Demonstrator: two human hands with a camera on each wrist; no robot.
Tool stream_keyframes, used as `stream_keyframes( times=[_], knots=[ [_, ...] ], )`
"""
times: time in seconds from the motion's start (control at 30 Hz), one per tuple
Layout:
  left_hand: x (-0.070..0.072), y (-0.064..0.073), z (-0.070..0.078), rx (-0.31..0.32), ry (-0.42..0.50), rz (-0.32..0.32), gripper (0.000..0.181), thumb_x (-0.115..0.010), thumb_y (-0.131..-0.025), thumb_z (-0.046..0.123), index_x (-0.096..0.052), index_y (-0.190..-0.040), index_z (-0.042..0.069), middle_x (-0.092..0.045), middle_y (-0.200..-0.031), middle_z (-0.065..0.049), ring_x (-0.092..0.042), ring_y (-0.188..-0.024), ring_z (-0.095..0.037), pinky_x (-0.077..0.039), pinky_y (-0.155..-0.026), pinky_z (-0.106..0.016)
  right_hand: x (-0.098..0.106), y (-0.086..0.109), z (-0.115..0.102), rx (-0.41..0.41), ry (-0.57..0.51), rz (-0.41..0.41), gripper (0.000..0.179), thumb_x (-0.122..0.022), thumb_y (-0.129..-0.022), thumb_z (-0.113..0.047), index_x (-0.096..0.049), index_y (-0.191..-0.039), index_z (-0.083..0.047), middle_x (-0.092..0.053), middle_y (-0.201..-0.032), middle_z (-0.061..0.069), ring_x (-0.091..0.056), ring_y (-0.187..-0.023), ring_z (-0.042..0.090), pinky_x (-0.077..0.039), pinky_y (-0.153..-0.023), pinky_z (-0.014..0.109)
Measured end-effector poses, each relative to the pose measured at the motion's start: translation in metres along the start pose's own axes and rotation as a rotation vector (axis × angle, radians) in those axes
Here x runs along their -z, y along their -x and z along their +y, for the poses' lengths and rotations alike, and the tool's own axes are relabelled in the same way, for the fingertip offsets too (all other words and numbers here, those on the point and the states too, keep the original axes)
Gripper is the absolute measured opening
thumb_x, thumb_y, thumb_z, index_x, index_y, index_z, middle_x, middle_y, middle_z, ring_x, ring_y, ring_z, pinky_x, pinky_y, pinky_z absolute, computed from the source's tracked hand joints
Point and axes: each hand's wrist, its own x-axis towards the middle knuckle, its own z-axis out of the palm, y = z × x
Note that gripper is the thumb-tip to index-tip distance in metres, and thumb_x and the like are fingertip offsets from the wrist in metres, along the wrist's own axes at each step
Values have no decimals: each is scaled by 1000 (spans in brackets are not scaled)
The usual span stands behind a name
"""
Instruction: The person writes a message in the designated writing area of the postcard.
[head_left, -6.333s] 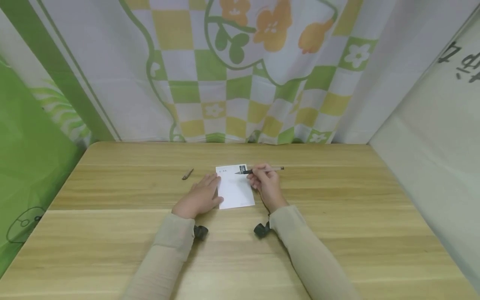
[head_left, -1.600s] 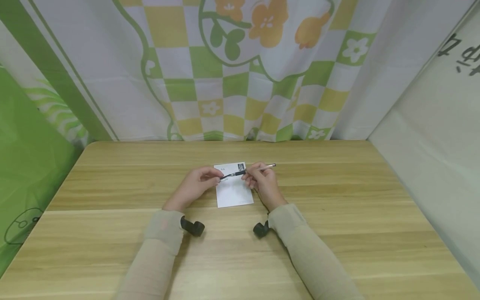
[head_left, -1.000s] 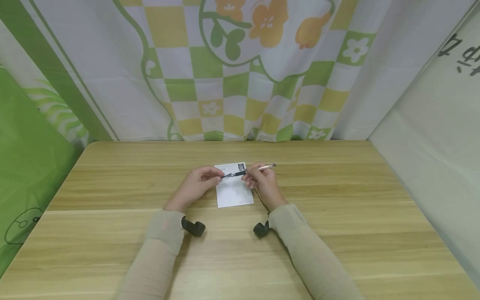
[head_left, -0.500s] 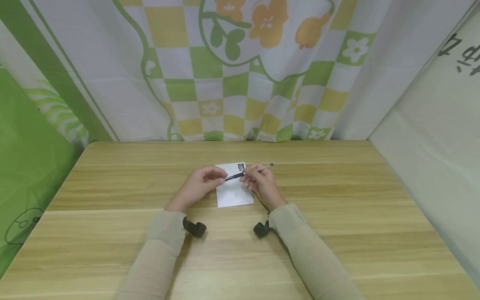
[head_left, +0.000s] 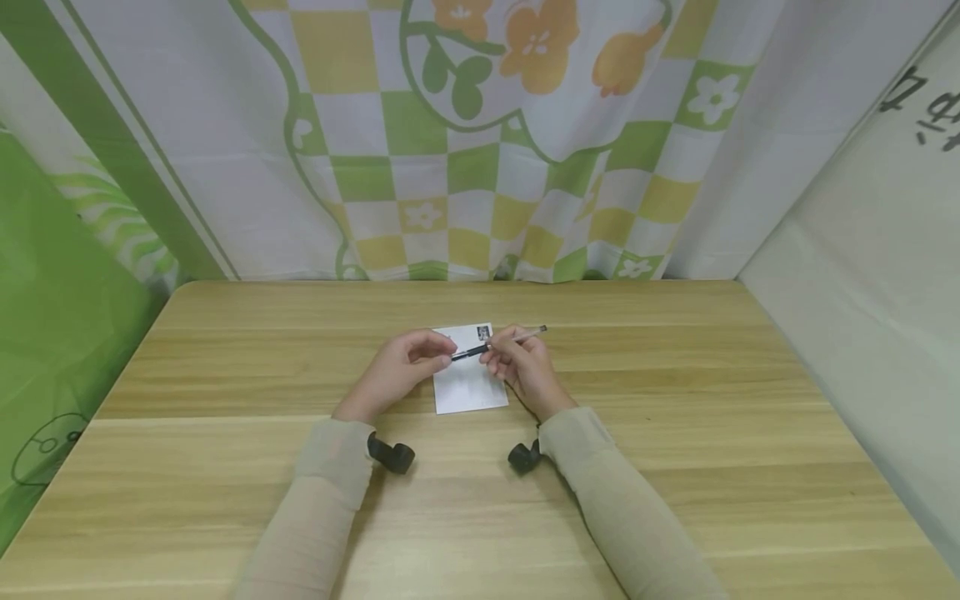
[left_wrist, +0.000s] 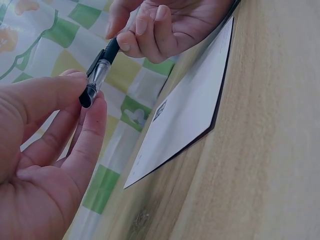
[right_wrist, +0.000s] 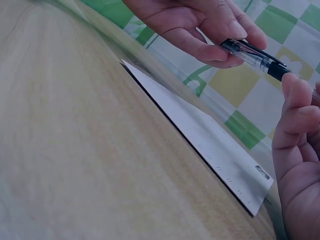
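A clear-barrelled pen with a black grip (head_left: 475, 351) is held above a small white sheet or pad of paper (head_left: 470, 392). My right hand (head_left: 532, 375) grips the pen by its barrel, with the thin end pointing up to the right. At the other end, my left hand (head_left: 401, 371) pinches the clear pen cap (left_wrist: 98, 75) between thumb and fingers. The cap, which has a black clip and black end, sits over the pen's tip, up against the black grip (right_wrist: 276, 71). Beneath both hands, the paper lies on the table with a small dark printed square near its top right.
The wooden table (head_left: 675, 483) extends around the paper on all sides. A checkered curtain (head_left: 472, 167) hangs along its back edge, with a green cloth (head_left: 60, 333) at left and a pale sheet (head_left: 885, 275) at right. Black cameras (head_left: 393, 455) are strapped to both wrists.
The left hand rested on the paper and the cap lay on the table; now that hand holds the cap. Over the last second it has slid further onto the pen's tip.
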Motion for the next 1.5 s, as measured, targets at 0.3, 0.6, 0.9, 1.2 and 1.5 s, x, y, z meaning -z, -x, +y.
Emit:
stream_keyframes(
  times=[0.3, 0.6, 0.9, 1.2, 1.5],
  knots=[
    [1, -1, 2, -13, 2, 13, 23, -69, -97, 12, -70, -118, 2, -69, -121, -8, -64, -116, -24, -54, -100, -36, 2, 1, -2, 16, 4, -57, 16, -54, -101, -4, -64, -89, -7, -70, -75, 5, -59, -60, 9, -48, -52, 14],
    [2, 1, 3, -17, 11, 59, 23, -70, -96, 11, -70, -117, 1, -70, -120, -12, -63, -117, -26, -52, -102, -40, 2, 1, 1, 16, -14, -89, 12, -56, -100, -2, -64, -91, -6, -72, -79, 6, -60, -62, 10, -49, -54, 15],
    [0, 1, 6, 11, 55, 135, 23, -69, -97, 13, -69, -118, 2, -69, -122, -15, -67, -110, -27, -53, -100, -39, 1, 1, -1, 64, -67, -128, 16, -54, -102, -5, -65, -91, -10, -72, -83, 6, -61, -66, 10, -50, -56, 16],
    [-1, -1, 3, 90, 146, 192, 31, -64, -101, 18, -63, -122, -6, -68, -116, -25, -71, -99, -27, -60, -88, -30, 2, 1, -1, 32, -45, -140, 14, -59, -97, 0, -69, -97, -10, -72, -90, 6, -64, -77, 12, -54, -67, 18],
    [1, -3, 3, 109, 248, 275, 31, -60, -103, 12, -61, -126, -8, -66, -117, -25, -69, -97, -17, -58, -91, -28, 3, 3, 0, 48, -23, -279, 20, -62, -95, 4, -74, -105, -10, -75, -101, 8, -69, -87, 16, -58, -79, 23]
  ],
)
